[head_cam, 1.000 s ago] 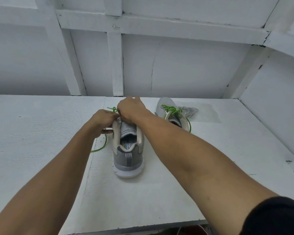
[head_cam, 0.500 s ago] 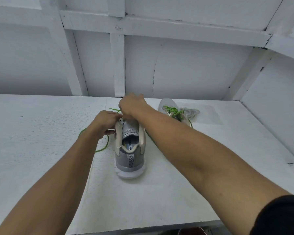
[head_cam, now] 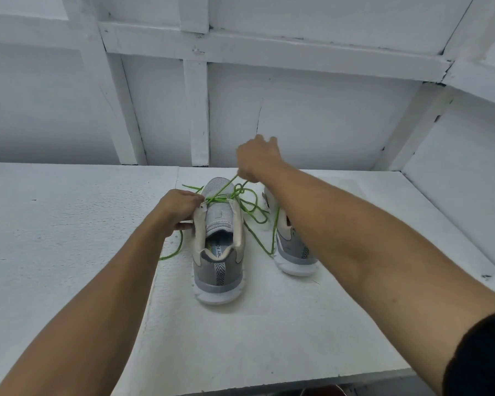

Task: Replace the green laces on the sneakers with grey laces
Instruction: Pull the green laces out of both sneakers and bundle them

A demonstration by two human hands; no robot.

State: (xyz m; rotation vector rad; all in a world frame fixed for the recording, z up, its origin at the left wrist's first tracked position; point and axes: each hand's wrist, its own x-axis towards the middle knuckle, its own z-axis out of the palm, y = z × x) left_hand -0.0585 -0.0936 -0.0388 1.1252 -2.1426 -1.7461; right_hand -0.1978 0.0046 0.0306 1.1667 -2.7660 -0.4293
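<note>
Green lace (head_cam: 242,195): now drawn out in a taut line from the top eyelets up to the right hand; half a second ago both hands sat bunched over the tongue. Loose loops trail between the two shoes, and one end lies off the near sneaker's left side.
Meaning for the task: I judge the unlacing is well under way on this shoe; no grey lace is threaded yet.
Near sneaker (head_cam: 218,247): upright, heel toward the tabletop's near edge, about midway across.
Second sneaker (head_cam: 292,247): just beside it to the right, partly behind the right forearm.
Right hand (head_cam: 256,161): raised toward the far edge, closed on the green lace, pulling up and away.
Left hand (head_cam: 180,208): pinching the sneaker's left collar by the eyelets, steadying it.
</note>
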